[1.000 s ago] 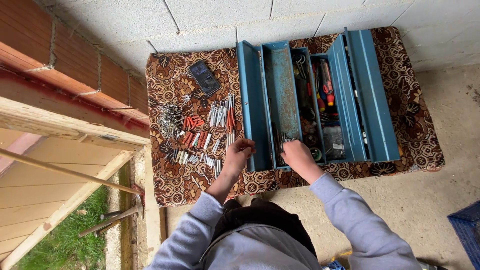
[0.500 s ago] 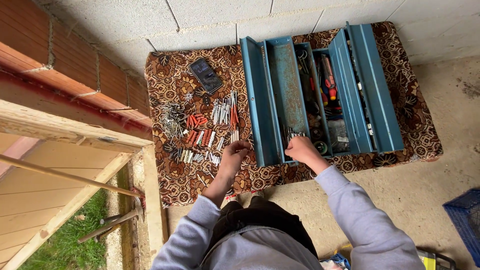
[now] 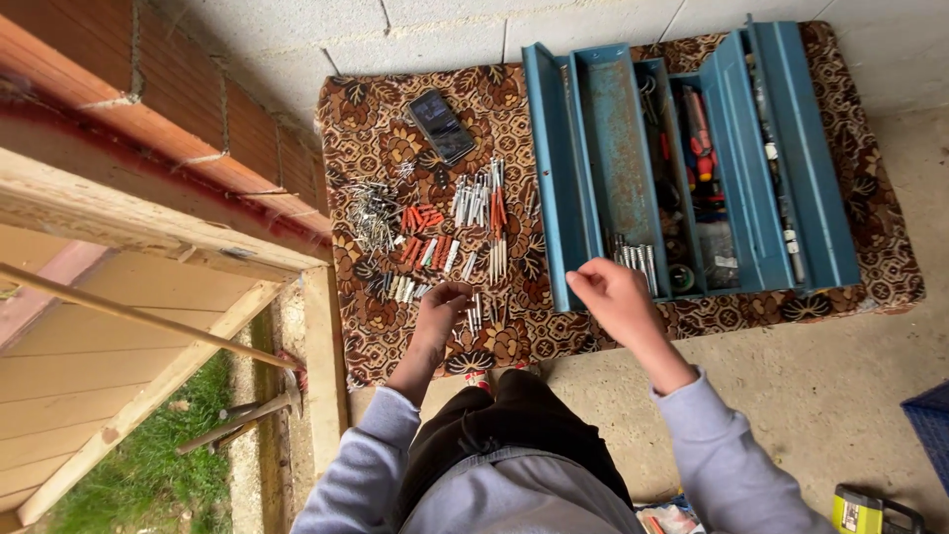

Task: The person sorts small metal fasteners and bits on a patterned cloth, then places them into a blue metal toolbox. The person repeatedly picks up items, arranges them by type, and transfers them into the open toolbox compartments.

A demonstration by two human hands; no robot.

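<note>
My left hand [image 3: 441,302] reaches down onto a brown patterned mat [image 3: 395,109], its fingers curled over small silver fasteners [image 3: 473,311] near the mat's front edge. Whether it grips any is hidden. Rows of orange wall plugs [image 3: 420,220], long screws [image 3: 489,203] and a heap of nails [image 3: 373,213] lie just beyond it. My right hand [image 3: 605,293] hovers with loose fingers at the front end of an open blue metal toolbox [image 3: 593,129]. It is just short of a bunch of silver screws [image 3: 634,260] in the tray.
A dark phone [image 3: 441,126] lies on the mat's far side. Red-handled tools [image 3: 700,148] fill the toolbox's middle. A brick wall and a wooden beam [image 3: 148,222] run along the left, with a hammer [image 3: 247,417] below. A yellow-green power tool [image 3: 875,512] and a blue crate [image 3: 931,425] sit at the right.
My right hand has drawn back from the toolbox tray toward me. My left hand stays on the fasteners at the mat's front. The view has shifted slightly.
</note>
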